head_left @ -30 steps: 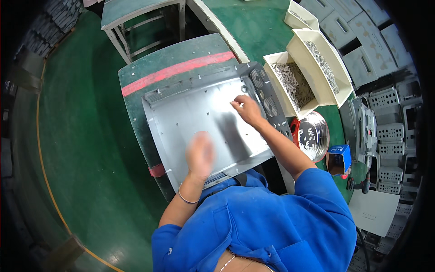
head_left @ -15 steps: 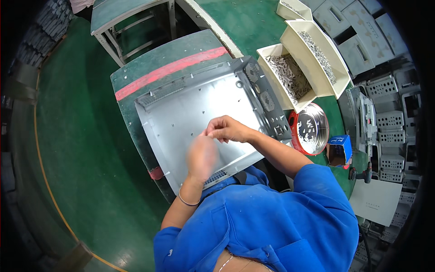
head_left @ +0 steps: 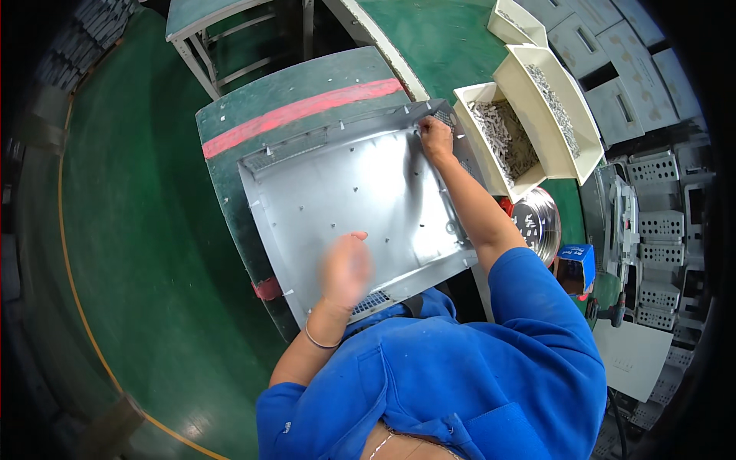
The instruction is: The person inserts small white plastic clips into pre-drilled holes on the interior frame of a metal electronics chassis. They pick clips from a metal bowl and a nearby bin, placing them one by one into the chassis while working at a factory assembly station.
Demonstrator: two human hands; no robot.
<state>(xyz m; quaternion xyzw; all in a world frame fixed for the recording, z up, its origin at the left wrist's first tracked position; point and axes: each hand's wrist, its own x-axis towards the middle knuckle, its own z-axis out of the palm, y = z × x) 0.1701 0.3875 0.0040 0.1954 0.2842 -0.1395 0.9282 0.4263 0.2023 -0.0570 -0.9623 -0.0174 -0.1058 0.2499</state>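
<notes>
A shallow grey sheet-metal case (head_left: 307, 192) lies open side up on a green worktable (head_left: 230, 126), with small studs dotted over its floor. My right hand (head_left: 436, 140) reaches to the far right corner of the case. Its fingers are closed together at the inside of the wall, and what they hold, if anything, is hidden. Over the near part of the case hovers my left hand (head_left: 346, 272), with a ring-shaped bracelet on the wrist. Motion smears its fingers. Small white pegs stick up along the case's walls.
To the right stand cream bins (head_left: 493, 184) with many small white and grey parts. Nearer are a round metal tin (head_left: 546, 215) with white pieces, a blue box (head_left: 576, 264) and a power driver (head_left: 618, 310). A second table (head_left: 207, 15) stands at the far left.
My right hand has moved from beside my left hand over the case's middle to its far right corner. The left hand stays over the near part. The view has shifted slightly.
</notes>
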